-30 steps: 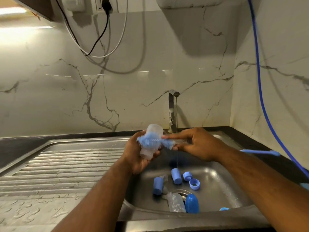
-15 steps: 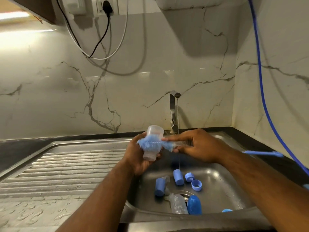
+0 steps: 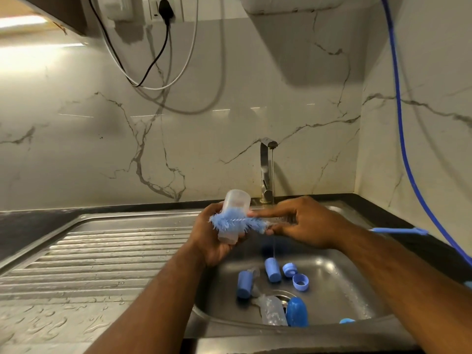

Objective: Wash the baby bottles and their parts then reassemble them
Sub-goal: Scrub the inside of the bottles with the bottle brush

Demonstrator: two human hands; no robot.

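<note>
left hand (image 3: pixel 212 241) curled round clear bottle (image 3: pixel 233 208), over sink (image 3: pixel 344 284) at its 10 o'clock rim; right hand (image 3: pixel 306 223) pinching blue brush (image 3: pixel 229 223), bristles across bottle's outside | blue caps (image 3: pixel 272 270) in basin, 6 o'clock of hands; tap (image 3: pixel 265 169) at 12 o'clock

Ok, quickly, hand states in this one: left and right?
Left hand: grips the clear bottle.
Right hand: pinches the blue brush, bristles lying across the bottle's outside.

Blue brush (image 3: pixel 231 222), seemingly clear bottle (image 3: pixel 233 215), grey-veined white wall (image 3: pixel 102 139).
</note>
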